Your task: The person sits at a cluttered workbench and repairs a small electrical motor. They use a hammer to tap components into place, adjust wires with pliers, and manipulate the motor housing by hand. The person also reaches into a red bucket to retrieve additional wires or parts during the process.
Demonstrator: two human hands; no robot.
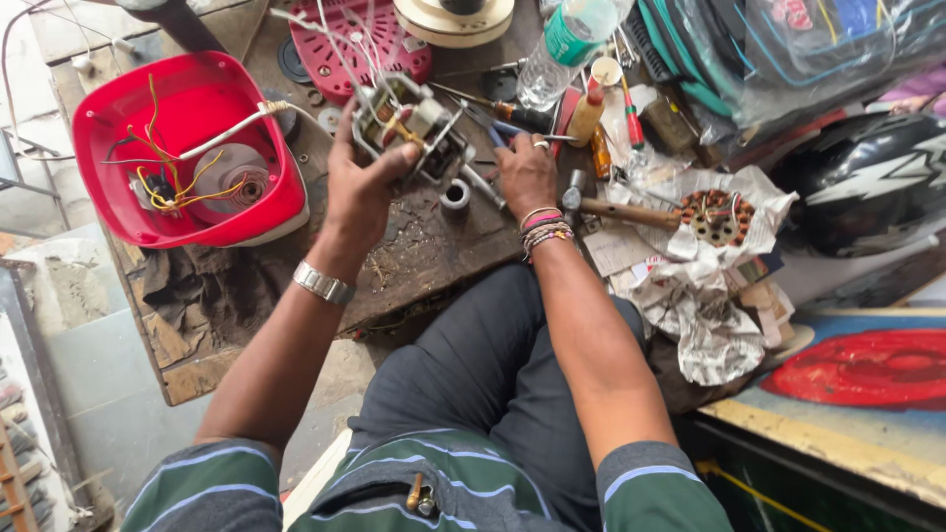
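A bright red plastic appliance base (187, 148) holds yellow and orange wires (168, 182) and a white cord (232, 128). The left hand (360, 192), with a silver watch (322, 284), holds a grey metal motor (409, 123). The right hand (527, 172) wears pink and beaded bracelets (544, 232). The shirt (434, 488) is dark green with pale blue stripes; the helmet (867, 182) is black with white streaks.

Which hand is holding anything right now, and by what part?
Left hand grips the small electric motor by its lower frame, raised off the bench. Right hand rests among the tools; a hold cannot be told.
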